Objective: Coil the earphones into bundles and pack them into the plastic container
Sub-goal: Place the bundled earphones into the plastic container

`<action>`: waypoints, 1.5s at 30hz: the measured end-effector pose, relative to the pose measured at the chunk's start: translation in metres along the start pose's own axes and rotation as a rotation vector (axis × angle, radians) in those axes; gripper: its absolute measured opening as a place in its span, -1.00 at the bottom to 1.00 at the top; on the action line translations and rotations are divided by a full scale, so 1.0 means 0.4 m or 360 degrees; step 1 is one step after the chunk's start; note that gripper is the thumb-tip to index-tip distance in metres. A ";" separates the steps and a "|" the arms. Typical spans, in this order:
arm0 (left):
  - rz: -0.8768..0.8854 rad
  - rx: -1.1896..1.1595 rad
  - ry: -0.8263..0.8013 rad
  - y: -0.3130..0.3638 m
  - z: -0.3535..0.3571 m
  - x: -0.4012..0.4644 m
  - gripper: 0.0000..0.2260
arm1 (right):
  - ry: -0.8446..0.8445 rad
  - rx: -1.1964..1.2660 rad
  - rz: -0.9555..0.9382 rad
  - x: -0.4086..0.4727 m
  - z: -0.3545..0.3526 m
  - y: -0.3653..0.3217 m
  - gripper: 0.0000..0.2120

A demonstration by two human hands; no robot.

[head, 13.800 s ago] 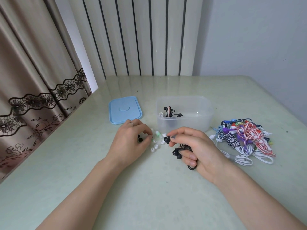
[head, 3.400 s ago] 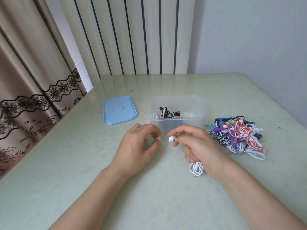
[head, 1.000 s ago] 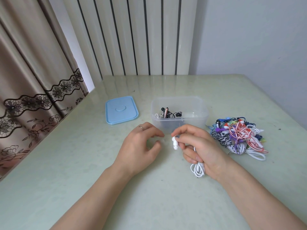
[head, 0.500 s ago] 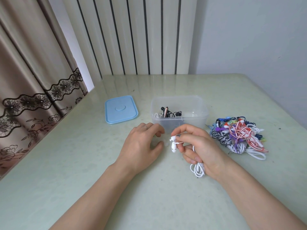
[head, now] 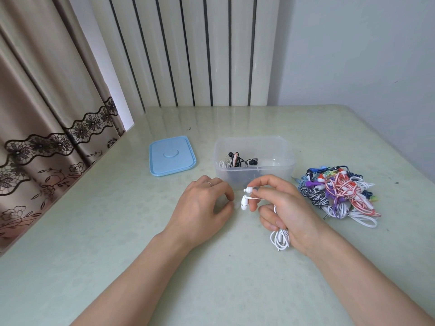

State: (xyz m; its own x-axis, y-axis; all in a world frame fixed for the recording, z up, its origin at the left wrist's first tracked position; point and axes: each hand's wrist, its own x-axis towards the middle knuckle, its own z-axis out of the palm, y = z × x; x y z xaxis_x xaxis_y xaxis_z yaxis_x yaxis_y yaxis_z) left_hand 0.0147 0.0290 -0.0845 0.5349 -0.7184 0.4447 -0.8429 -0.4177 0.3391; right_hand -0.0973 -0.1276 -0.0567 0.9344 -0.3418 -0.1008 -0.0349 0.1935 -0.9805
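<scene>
My right hand (head: 286, 208) holds a white earphone set (head: 246, 198): thumb and forefinger pinch one earbud, the second bud hangs just below, and the coiled cable sticks out under my curled lower fingers. My left hand (head: 202, 208) rests on the table just left of the buds, fingers curled down, fingertips hidden. The clear plastic container (head: 287, 158) stands right behind both hands with a few earphones inside at its left end. A pile of coloured earphones (head: 339, 194) lies to the right.
The container's blue lid (head: 171, 155) lies flat to the left of the container. The pale green table (head: 117, 231) ends at a curtain on the left and a ribbed wall panel at the back.
My left hand's fingers have curled down onto the table by the buds. My right hand keeps the white set and has turned one bud up to point left.
</scene>
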 end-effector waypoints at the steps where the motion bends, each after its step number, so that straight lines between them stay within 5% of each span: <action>1: 0.0002 -0.0007 -0.0004 0.001 -0.002 0.000 -0.96 | 0.0032 0.0027 -0.0010 0.002 -0.002 0.001 -0.90; 9: 0.0023 -0.0131 0.0039 0.004 -0.005 -0.003 -0.90 | 0.0153 0.0271 -0.0115 0.015 -0.040 -0.017 -0.93; 22: -0.0290 -0.1049 0.0078 0.044 -0.033 -0.013 -0.91 | -0.0025 -0.0083 -0.0119 0.007 -0.017 -0.005 -0.88; 45: -0.0317 -0.1313 0.0082 0.054 -0.030 -0.016 -0.93 | 0.0025 -0.0004 -0.0090 0.010 -0.007 0.009 -0.90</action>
State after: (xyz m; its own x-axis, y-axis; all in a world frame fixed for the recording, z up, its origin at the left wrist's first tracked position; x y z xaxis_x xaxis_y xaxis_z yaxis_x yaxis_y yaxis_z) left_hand -0.0062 0.0310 -0.0702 0.6875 -0.6400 0.3431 -0.4314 0.0200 0.9019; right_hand -0.0944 -0.1308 -0.0613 0.9291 -0.3666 -0.0480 0.0166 0.1710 -0.9851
